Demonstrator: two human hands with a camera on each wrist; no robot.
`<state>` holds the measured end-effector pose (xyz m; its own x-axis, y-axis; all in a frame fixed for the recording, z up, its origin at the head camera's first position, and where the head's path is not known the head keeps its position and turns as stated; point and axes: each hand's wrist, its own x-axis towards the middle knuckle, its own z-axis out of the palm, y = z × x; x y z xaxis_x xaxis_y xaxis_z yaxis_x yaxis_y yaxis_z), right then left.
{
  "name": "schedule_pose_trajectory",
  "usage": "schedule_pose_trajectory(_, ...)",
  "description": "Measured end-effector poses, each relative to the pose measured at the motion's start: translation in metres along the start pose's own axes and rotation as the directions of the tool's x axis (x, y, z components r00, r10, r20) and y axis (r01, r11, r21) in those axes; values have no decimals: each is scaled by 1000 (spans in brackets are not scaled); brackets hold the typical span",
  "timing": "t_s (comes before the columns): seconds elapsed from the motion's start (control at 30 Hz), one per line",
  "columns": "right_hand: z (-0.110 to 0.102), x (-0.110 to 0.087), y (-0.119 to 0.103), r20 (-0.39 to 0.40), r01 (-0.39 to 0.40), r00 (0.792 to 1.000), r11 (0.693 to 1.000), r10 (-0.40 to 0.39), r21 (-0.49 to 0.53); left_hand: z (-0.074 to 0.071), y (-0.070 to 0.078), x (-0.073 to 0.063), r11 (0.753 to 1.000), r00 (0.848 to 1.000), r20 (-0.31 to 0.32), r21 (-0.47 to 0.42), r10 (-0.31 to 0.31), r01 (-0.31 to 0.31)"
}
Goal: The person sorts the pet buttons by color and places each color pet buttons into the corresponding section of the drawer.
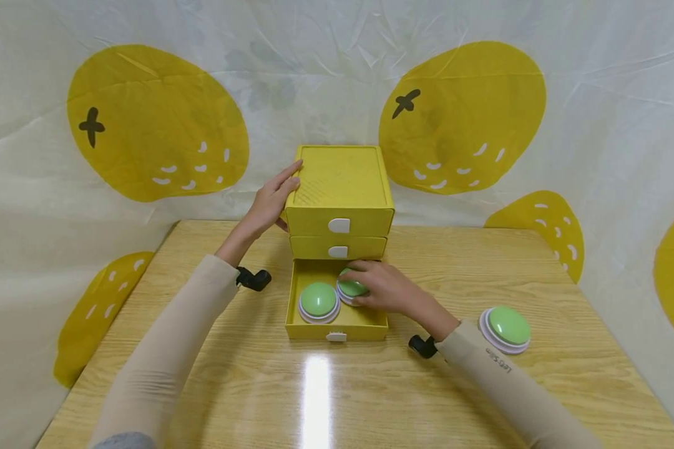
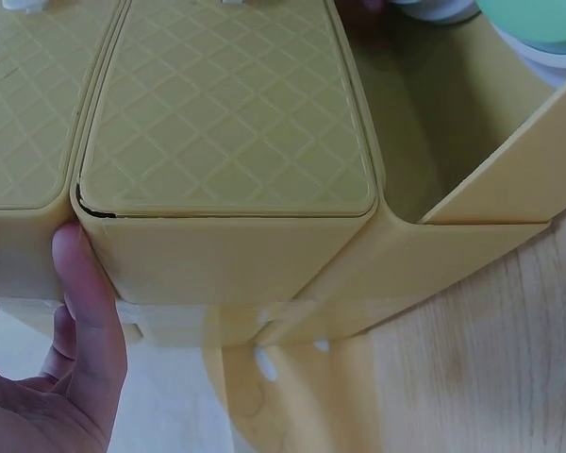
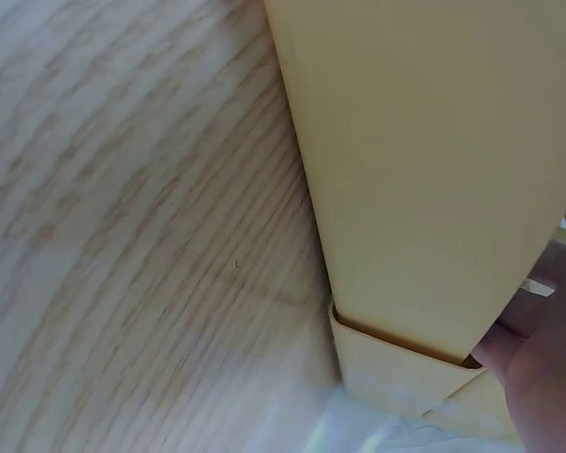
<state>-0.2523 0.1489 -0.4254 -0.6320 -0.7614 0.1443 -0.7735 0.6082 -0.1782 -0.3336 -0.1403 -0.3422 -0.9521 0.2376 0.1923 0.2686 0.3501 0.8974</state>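
A yellow unit of three stacked drawers [image 1: 341,178] stands on the table, its bottom drawer [image 1: 371,332] pulled out. Against the unit's left side rests my left hand [image 1: 269,202], fingers extended along it; the left wrist view shows the thumb [image 2: 90,283] at its front corner. Inside the bottom drawer, my right hand [image 1: 390,287] grips a green push button [image 1: 351,287] with a white base, partly hidden by the fingers. A second green push button [image 1: 319,300] sits left of it in that drawer. In the right wrist view, the drawer's outer side [image 3: 424,170] hides the held button.
Another green push button [image 1: 508,327] lies on the wooden table [image 1: 427,405] at the right, near my right forearm. Behind the table hangs a white cloth [image 1: 314,75] with yellow fruit shapes. The upper two drawers are closed.
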Motion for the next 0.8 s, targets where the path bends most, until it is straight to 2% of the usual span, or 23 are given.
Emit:
schedule_pose_trajectory(0.4,2,-4,4,19,29,999,999,-28,-45,2,-1,-1,1000,1000,0,1,-2,2)
schedule_pose_trajectory(0.5,2,-6,4,-14,50,999,997,-51,-55,2,-1,-1,1000,1000,-1,1,-4,4)
schedule_pose_trajectory(0.63,3,-7,3,-96,76,992,995,-82,-66,2,-1,0,1000,1000,-4,0,4,-4)
schedule_pose_trajectory(0.8,3,-6,4,-177,60,982,997,-68,-50,2,-1,0,1000,1000,-10,0,5,-5)
